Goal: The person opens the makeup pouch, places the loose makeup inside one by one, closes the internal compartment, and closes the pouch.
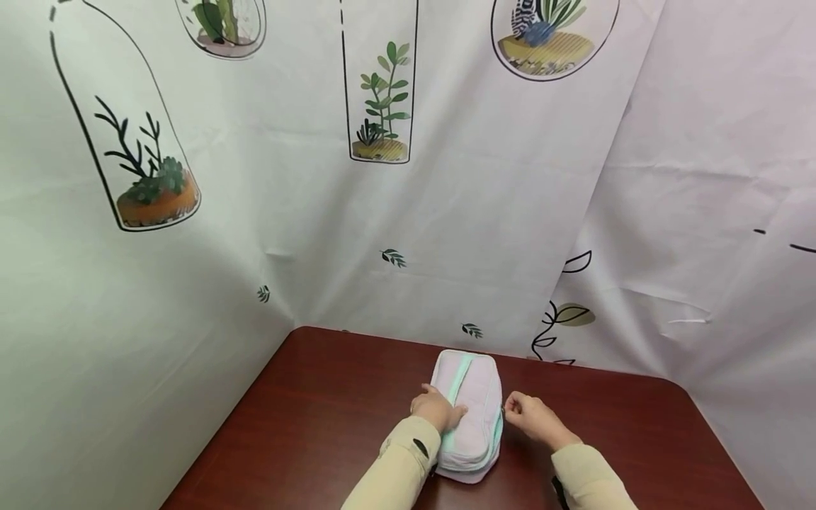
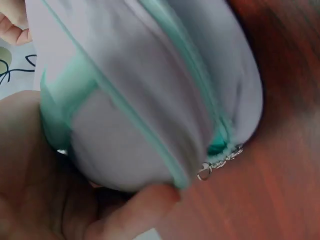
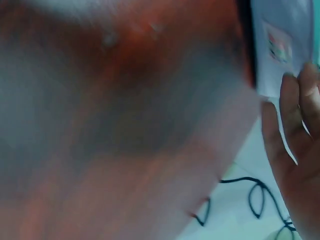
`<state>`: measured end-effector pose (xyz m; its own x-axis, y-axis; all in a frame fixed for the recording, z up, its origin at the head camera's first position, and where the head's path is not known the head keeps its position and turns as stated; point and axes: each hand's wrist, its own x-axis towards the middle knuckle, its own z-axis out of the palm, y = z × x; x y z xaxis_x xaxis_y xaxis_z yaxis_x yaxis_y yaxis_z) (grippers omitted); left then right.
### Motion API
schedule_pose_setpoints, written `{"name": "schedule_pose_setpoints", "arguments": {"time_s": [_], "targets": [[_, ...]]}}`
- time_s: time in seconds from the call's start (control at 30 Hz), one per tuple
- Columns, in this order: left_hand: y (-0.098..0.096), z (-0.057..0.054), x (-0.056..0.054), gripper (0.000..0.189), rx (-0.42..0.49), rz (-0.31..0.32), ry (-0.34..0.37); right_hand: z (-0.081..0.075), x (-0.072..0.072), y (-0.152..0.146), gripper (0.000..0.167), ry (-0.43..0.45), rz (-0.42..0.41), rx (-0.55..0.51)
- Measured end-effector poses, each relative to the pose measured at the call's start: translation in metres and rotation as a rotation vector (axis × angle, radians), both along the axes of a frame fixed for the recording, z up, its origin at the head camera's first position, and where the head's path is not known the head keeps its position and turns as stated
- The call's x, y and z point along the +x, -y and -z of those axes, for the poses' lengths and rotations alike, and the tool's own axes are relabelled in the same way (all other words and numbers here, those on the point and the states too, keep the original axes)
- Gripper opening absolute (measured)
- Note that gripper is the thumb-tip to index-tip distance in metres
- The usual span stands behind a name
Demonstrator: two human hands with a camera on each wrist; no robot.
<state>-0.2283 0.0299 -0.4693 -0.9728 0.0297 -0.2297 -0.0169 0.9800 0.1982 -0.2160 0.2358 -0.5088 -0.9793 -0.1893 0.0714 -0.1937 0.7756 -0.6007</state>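
A lilac pencil case (image 1: 474,397) with mint-green trim lies lengthwise on the dark red table. On its left side my left hand (image 1: 436,411) grips it, thumb across the top; the left wrist view shows that thumb (image 2: 135,212) bent against the fabric. Along the near end runs a mint zipper (image 2: 200,92), slightly parted beside small metal pulls (image 2: 220,162). At the case's right edge, the fingers of my right hand (image 1: 532,418) are curled together, pinching what looks like a zipper pull, mostly hidden. The right wrist view has these fingers (image 3: 290,100) beside a small label (image 3: 278,45).
The wooden table (image 1: 331,397) has rounded far corners. A pale cloth (image 1: 478,234) printed with plants in glass jars hangs behind it and along the left side.
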Motion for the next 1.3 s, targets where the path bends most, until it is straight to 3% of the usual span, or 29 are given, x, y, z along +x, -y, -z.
{"name": "schedule_pose_setpoints", "arguments": {"time_s": [0.13, 0.23, 0.3, 0.43, 0.47, 0.53, 0.6, 0.7, 0.83, 0.97, 1.3], "targets": [[0.011, -0.005, -0.002, 0.106, 0.102, 0.007, 0.048, 0.010, -0.002, 0.005, 0.016, -0.042, 0.149, -0.044], [0.021, -0.017, -0.013, 0.107, 0.147, 0.093, 0.063, 0.013, -0.004, 0.005, 0.017, -0.087, 0.186, -0.096], [0.028, -0.025, -0.022, 0.101, 0.122, 0.244, 0.014, 0.013, -0.006, 0.005, 0.017, -0.106, 0.194, -0.130], [0.031, -0.031, -0.033, 0.103, -0.025, 0.628, -0.107, 0.013, -0.006, 0.003, 0.018, -0.115, 0.198, -0.157], [0.030, -0.030, -0.033, 0.104, -0.049, 0.701, -0.113, 0.014, -0.006, 0.003, 0.018, -0.107, 0.203, -0.162], [0.028, -0.025, -0.030, 0.103, -0.065, 0.788, -0.087, 0.015, -0.006, 0.003, 0.017, -0.094, 0.209, -0.172], [0.026, -0.018, -0.025, 0.099, -0.043, 0.791, -0.046, 0.015, -0.007, 0.004, 0.013, -0.085, 0.210, -0.174], [0.025, -0.012, -0.019, 0.092, 0.019, 0.710, 0.001, 0.013, -0.008, 0.006, 0.009, -0.069, 0.201, -0.159], [0.022, -0.013, -0.020, 0.090, 0.007, 0.640, 0.019, 0.006, -0.011, 0.006, 0.013, -0.034, 0.173, -0.105], [0.017, -0.016, -0.023, 0.090, -0.062, 0.637, 0.024, 0.002, -0.012, 0.004, 0.014, -0.015, 0.154, -0.085], [0.018, -0.016, -0.023, 0.088, -0.071, 0.629, 0.042, 0.003, -0.014, 0.005, 0.007, -0.071, 0.112, 0.089]]}}
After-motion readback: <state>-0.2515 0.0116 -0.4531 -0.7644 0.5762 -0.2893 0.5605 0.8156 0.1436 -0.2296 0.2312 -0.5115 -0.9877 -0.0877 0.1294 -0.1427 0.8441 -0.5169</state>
